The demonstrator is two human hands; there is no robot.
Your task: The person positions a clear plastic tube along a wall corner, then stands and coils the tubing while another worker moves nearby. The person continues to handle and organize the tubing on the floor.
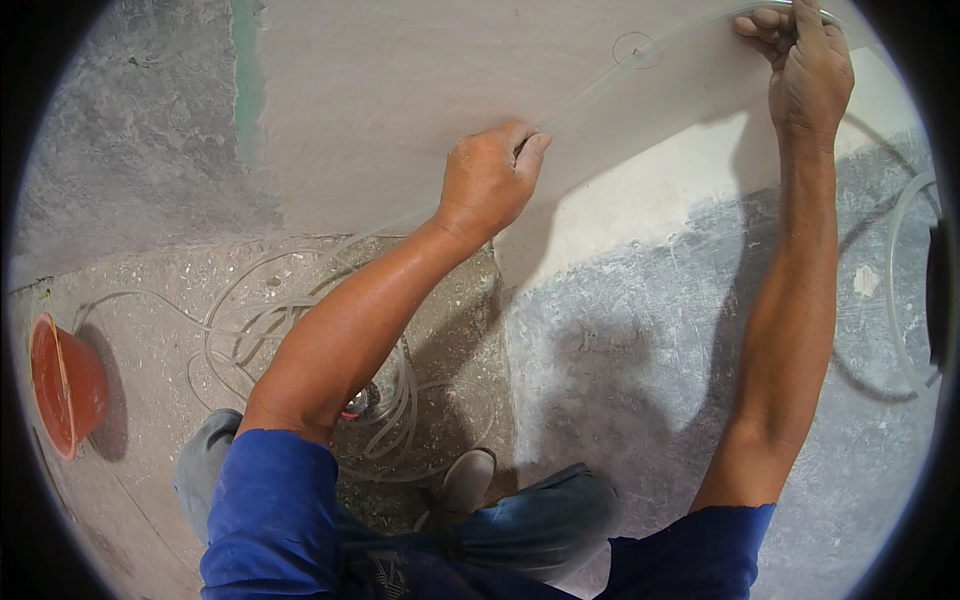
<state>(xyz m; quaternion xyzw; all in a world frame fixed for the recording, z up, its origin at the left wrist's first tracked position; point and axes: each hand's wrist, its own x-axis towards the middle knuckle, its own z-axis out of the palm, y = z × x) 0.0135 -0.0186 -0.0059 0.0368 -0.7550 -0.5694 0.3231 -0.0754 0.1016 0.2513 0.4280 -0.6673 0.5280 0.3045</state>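
A thin clear plastic hose (592, 92) runs slantwise across the pale wall, rising from left to right. My left hand (490, 180) pinches it between thumb and fingers near the middle of the view. Higher up, at the top right, my right hand (808, 75) grips the same hose, which bends over there. Between my hands, the hose passes a small circle drawn on the wall (637, 38). Below my left forearm, more hose (408, 410) lies in loose, tangled loops on the floor. Another hose loop (893, 265) hangs at the far right.
An orange bucket (92, 385) stands on the left, with hose leading to it. The speckled floor (150, 335) meets rough grey and white wall surfaces (610, 300). A green strip (247, 80) marks the wall at upper left. My shoe (468, 482) is beside the loops.
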